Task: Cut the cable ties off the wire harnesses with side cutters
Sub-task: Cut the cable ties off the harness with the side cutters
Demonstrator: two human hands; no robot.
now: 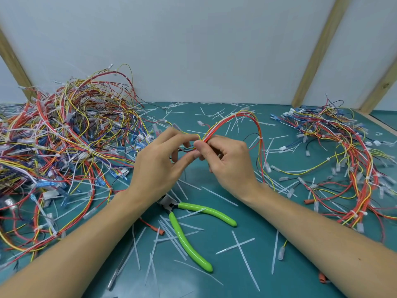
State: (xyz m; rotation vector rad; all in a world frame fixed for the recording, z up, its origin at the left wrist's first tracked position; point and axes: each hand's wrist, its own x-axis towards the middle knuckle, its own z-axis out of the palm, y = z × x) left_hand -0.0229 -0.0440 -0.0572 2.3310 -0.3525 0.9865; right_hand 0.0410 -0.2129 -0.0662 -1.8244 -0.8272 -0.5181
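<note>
- Cutters (189, 229), 6 o'clock, lie unheld on mat (279, 211) among cut ties (245, 258).
- Left hand (160, 163) and right hand (231, 163) both pinch harness (234, 121), centre.
- Piles: large (64, 136) 9 o'clock, smaller (343, 158) 3 o'clock.

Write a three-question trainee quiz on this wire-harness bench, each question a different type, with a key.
1. True or false: the green-handled side cutters lie on the teal bench mat, held by neither hand.
2. Multiple choice: the bigger heap of tangled multicoloured wire harnesses sits (A) to the person's left, (B) to the person's right, (C) directly behind the cutters.
3. Fill in: both the left hand and the right hand pinch the looped red, yellow and white wire harness, and cut white ___ ties litter the mat.

Key: 1 true; 2 A; 3 cable.
</note>
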